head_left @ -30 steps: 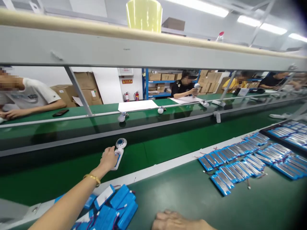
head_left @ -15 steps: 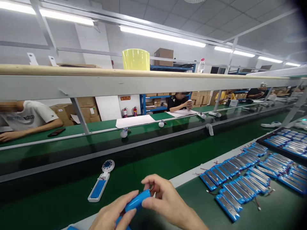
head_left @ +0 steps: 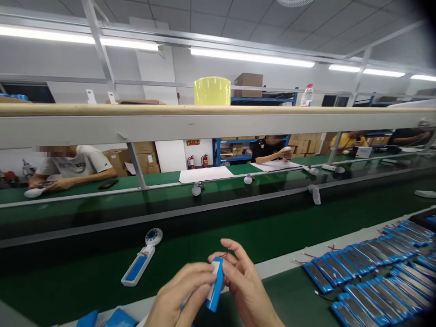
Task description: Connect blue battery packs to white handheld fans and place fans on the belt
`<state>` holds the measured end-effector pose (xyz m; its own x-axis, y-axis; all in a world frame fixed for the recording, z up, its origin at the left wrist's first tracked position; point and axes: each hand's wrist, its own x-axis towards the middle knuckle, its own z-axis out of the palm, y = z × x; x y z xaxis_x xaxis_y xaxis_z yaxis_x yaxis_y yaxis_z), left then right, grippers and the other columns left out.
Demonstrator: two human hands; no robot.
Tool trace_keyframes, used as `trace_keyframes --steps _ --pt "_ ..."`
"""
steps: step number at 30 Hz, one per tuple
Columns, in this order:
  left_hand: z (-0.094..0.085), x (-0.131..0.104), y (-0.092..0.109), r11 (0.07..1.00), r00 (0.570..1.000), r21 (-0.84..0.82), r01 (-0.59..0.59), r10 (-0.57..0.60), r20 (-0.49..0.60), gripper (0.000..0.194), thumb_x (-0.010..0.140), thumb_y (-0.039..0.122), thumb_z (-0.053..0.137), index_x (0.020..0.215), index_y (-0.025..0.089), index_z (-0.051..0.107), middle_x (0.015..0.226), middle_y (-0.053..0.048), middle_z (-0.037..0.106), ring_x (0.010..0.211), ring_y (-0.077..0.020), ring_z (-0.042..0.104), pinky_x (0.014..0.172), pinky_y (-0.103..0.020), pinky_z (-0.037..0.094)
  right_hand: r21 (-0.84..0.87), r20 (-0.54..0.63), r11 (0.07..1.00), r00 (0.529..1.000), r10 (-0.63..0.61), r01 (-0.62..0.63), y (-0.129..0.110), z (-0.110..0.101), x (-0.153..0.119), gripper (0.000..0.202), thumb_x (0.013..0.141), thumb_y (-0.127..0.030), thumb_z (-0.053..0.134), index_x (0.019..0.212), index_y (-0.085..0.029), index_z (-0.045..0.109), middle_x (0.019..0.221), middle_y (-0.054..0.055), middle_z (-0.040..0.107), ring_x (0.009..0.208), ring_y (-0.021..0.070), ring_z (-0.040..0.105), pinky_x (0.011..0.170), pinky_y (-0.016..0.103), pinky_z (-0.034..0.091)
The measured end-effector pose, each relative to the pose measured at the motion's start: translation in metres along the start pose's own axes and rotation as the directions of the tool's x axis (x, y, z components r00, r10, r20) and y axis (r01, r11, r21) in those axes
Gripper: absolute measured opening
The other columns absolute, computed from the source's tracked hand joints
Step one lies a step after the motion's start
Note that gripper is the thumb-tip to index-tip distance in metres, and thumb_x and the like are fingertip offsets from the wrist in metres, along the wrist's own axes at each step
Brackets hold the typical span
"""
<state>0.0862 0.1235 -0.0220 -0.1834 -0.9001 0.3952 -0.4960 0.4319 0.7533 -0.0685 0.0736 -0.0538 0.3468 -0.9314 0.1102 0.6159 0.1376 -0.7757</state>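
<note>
A blue-wrapped battery pack (head_left: 215, 297) is held tilted in front of me, between my two hands. My left hand (head_left: 182, 293) is closed on its left side, where a whitish patch shows beside the fingertips. My right hand (head_left: 247, 284) grips the upper right side with thumb and fingers. Thin red wires (head_left: 225, 254) come out of the pack's top end by my right fingers. Left of my hands, a white handheld fan (head_left: 143, 259) lies with its handle open and a blue battery inside. The undersides of both hands are hidden.
Rows of blue battery packs (head_left: 369, 259) with wires lie on the right bench. More blue packs (head_left: 119, 318) sit at the lower left edge. A green belt (head_left: 190, 245) runs across, under a shelf beam (head_left: 238, 127). Co-workers sit opposite, near several white fan parts.
The battery pack has turned from lying sideways to more upright, and a whitish patch now shows on it. My view has swung left, bringing blue packs in at the lower left.
</note>
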Motion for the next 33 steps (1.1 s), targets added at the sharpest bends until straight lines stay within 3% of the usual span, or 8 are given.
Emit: trace_keyframes --steps 6,12,19,24,29,33 --pt "0.001 0.014 0.008 0.992 0.997 -0.102 0.079 -0.077 0.032 0.013 0.09 0.029 0.055 0.099 0.026 0.063 0.097 -0.002 0.057 0.09 -0.0128 0.056 0.08 -0.022 0.048 -0.021 0.127 0.999 0.991 0.04 -0.038 -0.005 -0.005 -0.01 0.023 0.082 -0.034 0.067 0.1 -0.022 0.06 0.104 0.006 0.061 0.089 0.0172 0.056 0.077 0.029 0.042" --pt "-0.003 0.018 0.013 0.987 0.988 -0.07 0.146 -0.142 0.06 0.007 0.086 0.023 0.058 0.083 0.021 0.064 0.083 0.0 0.054 0.078 -0.011 0.052 0.069 -0.022 0.042 -0.012 0.172 0.996 0.981 0.087 -0.086 0.001 -0.008 -0.008 0.025 0.078 -0.038 0.07 0.096 -0.021 0.063 0.102 0.006 0.06 0.091 0.0192 0.055 0.078 0.03 0.042" --pt "-0.011 0.019 0.017 0.966 0.952 -0.049 0.254 -0.241 0.19 0.012 0.084 0.02 0.058 0.072 0.02 0.059 0.084 0.002 0.048 0.075 -0.0101 0.047 0.063 -0.021 0.036 -0.069 0.237 0.993 0.965 0.108 -0.094 0.002 -0.011 -0.01 0.026 0.078 -0.036 0.072 0.097 -0.02 0.064 0.09 0.003 0.059 0.084 0.016 0.054 0.073 0.026 0.039" --pt "-0.01 0.018 0.019 0.977 0.962 -0.056 0.205 -0.19 0.197 0.014 0.088 0.019 0.052 0.074 0.02 0.055 0.087 0.002 0.047 0.08 -0.0104 0.046 0.068 -0.021 0.037 -0.024 0.241 0.992 0.962 0.127 -0.125 0.002 -0.01 -0.01 0.024 0.078 -0.034 0.072 0.096 -0.019 0.064 0.088 0.003 0.061 0.078 0.0129 0.053 0.068 0.023 0.039" --pt "-0.009 0.014 0.016 0.994 0.983 -0.024 0.103 -0.098 0.155 0.013 0.09 0.016 0.047 0.078 0.02 0.053 0.088 0.0 0.046 0.084 -0.0119 0.046 0.074 -0.023 0.038 -0.017 0.209 0.988 0.965 0.155 -0.155 0.001 -0.007 -0.01 0.035 0.077 -0.035 0.072 0.107 -0.018 0.065 0.103 0.008 0.064 0.091 0.0188 0.057 0.078 0.028 0.043" --pt "-0.006 0.011 0.008 0.998 0.994 0.058 -0.024 0.018 0.108 0.013 0.091 0.015 0.045 0.081 0.019 0.052 0.085 -0.001 0.047 0.083 -0.0139 0.044 0.078 -0.027 0.036 -0.002 0.147 0.981 0.97 0.194 -0.196 0.004 -0.007 -0.01 0.035 0.077 -0.034 0.073 0.107 -0.017 0.067 0.093 0.007 0.068 0.078 0.0148 0.058 0.07 0.025 0.044"
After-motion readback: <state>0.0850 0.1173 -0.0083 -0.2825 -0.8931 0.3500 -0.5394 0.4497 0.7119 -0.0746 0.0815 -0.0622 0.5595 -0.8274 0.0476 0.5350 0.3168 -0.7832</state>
